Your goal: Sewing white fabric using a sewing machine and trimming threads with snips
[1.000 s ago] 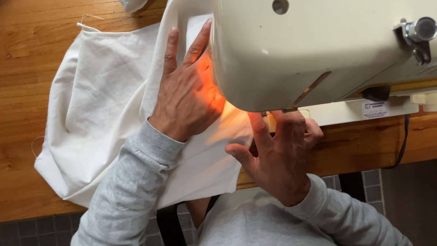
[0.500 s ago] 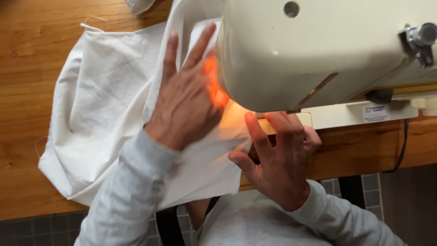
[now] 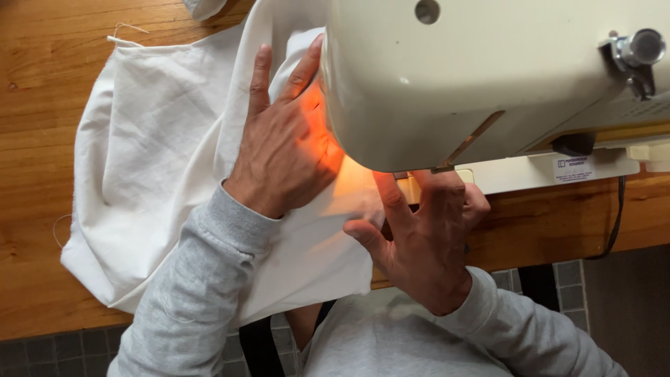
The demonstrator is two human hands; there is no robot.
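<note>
A sheet of white fabric (image 3: 160,160) lies spread across a wooden table (image 3: 42,84), its near edge hanging over the table's front and one part running under the head of a cream sewing machine (image 3: 488,77). The left hand (image 3: 283,150) lies flat on the fabric, fingers extended and slightly spread, their tips at the machine's head, gripping nothing. The right hand (image 3: 419,234) rests just beside it at the fabric's near corner, fingers open and reaching under the machine, where their tips are hidden. The machine's lamp casts an orange glow over both. Grey sleeves (image 3: 202,293) cover the arms; a black cable (image 3: 618,216) drops off the table edge at right.
</note>
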